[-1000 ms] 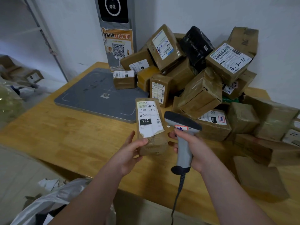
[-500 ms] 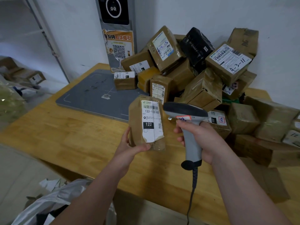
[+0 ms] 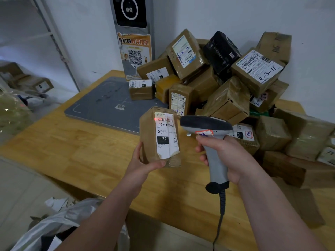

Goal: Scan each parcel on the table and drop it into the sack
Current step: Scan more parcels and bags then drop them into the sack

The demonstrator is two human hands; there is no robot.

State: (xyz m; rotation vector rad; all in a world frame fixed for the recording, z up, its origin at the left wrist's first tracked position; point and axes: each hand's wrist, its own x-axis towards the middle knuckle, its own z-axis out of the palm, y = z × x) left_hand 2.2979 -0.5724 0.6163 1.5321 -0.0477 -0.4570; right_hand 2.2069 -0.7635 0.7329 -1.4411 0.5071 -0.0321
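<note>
My left hand (image 3: 143,164) grips a small brown taped parcel (image 3: 148,134) upright above the wooden table (image 3: 76,153), its white label marked 122 facing me. My right hand (image 3: 224,158) grips the handle of a grey barcode scanner (image 3: 206,124), whose dark head points left at the label. A red scan line glows on the barcode at the label's top. A white plastic sack (image 3: 59,225) gapes open on the floor at lower left, below the table's edge.
A heap of several brown parcels (image 3: 226,98) and one black box (image 3: 221,53) fills the table's back right, against the wall. A grey flat pad (image 3: 101,104) lies at the back left. A kiosk post with a QR poster (image 3: 135,53) stands behind it.
The parcel was lifted off the table and turned upright toward me. The scanner rose and swung to aim at the label, and a red scan line now shows on the barcode.
</note>
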